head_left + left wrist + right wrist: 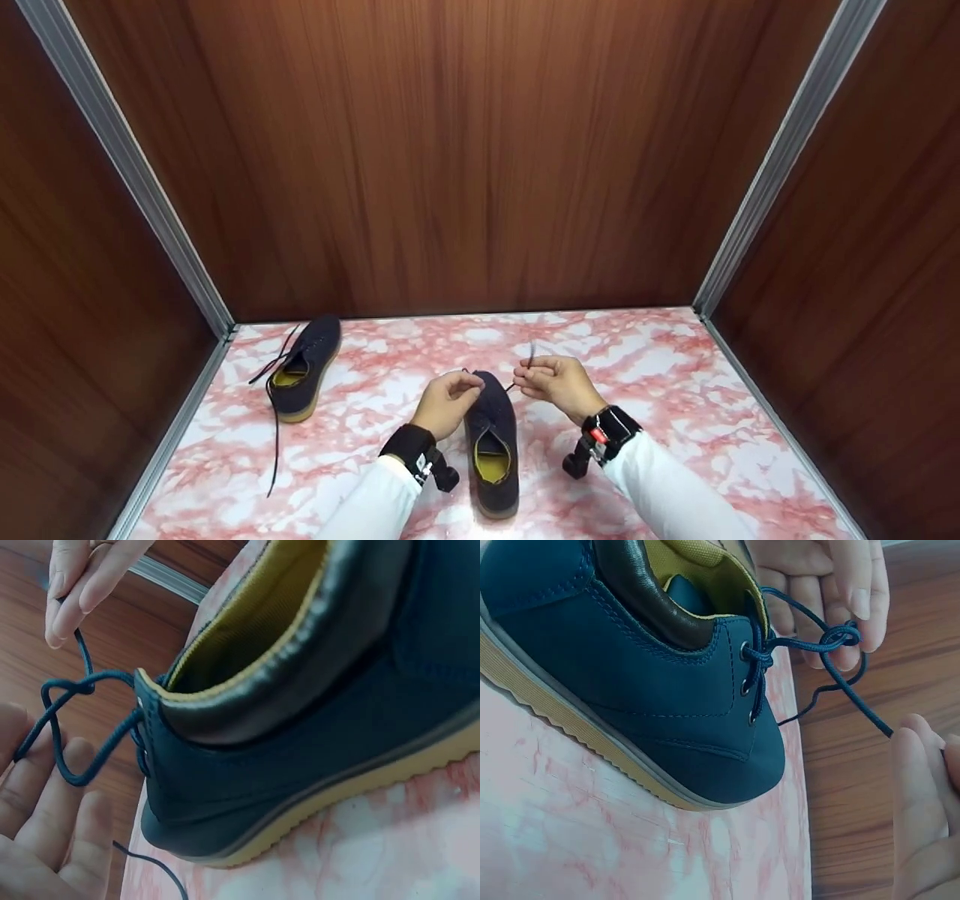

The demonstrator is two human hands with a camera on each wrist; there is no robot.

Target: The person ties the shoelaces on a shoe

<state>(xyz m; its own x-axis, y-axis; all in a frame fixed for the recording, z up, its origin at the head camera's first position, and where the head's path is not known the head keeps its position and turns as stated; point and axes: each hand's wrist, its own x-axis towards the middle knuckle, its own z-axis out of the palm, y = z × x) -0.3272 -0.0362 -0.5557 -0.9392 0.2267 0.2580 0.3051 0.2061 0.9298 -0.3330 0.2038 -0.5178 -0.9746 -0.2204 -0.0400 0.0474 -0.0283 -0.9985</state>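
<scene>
Over the front of the dark blue shoe (667, 690), the left hand (445, 405) and right hand (559, 386) each pinch its lace (112, 741). The right wrist's red label (598, 435) is too small to read. The shoe stands upright on pink-and-white marbled tabletop (390, 420); left of it sits another shoe (321, 349), beyond it a brown wood-grain wall (450, 165).

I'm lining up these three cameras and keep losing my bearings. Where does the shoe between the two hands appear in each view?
Head: the shoe is at lower centre, toe pointing up the picture.
Left wrist: the shoe fills the centre and right, toe at lower left.
Right wrist: the shoe fills the upper left, toe pointing lower right.
Shared landmark: its yellow lining, visible in all three.
</scene>
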